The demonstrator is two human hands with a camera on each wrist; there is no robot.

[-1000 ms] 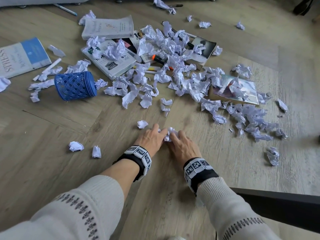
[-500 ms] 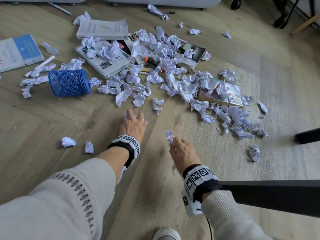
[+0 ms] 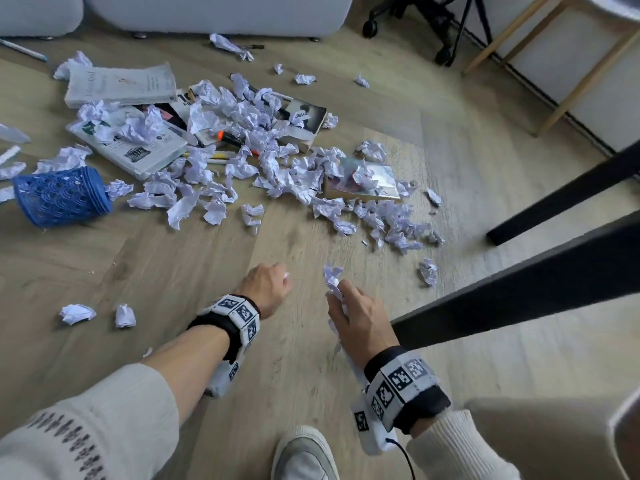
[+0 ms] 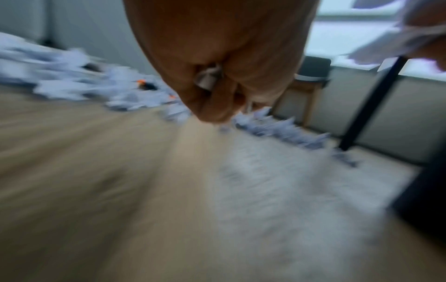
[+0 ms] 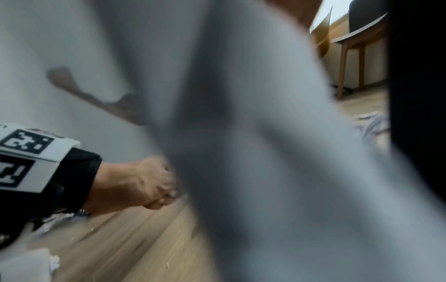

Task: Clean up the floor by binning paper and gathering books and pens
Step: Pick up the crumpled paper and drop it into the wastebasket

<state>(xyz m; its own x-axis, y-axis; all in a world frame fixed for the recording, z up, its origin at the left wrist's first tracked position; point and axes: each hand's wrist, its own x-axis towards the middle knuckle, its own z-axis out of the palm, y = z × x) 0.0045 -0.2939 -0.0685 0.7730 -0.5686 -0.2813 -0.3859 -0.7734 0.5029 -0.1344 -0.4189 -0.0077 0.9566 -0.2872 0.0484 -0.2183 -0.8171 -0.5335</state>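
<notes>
White crumpled paper (image 3: 277, 161) is strewn over the wooden floor, across several books (image 3: 121, 84) (image 3: 363, 185). An orange marker (image 3: 232, 136) and a yellow pen (image 3: 221, 155) lie among it. A blue mesh bin (image 3: 62, 197) lies on its side at the left. My left hand (image 3: 282, 282) is curled in a fist round a small paper scrap (image 4: 207, 78). To its right, my right hand (image 3: 337, 296) grips a crumpled paper wad (image 3: 332, 277), which blurs most of the right wrist view. Both hands hover above the floor.
Two loose paper balls (image 3: 76, 313) (image 3: 124, 316) lie at the left and one (image 3: 428, 271) at the right. Black table legs (image 3: 568, 188) (image 3: 519, 289) cross the right side. A grey sofa (image 3: 214, 12), a chair base (image 3: 433, 22) and wooden stool legs (image 3: 588, 64) stand behind. My shoe (image 3: 304, 455) is below.
My hands parted from the shared wad. The left one reached to a paper ball on the floor and closed on it. Both hands rose and drew back towards me.
</notes>
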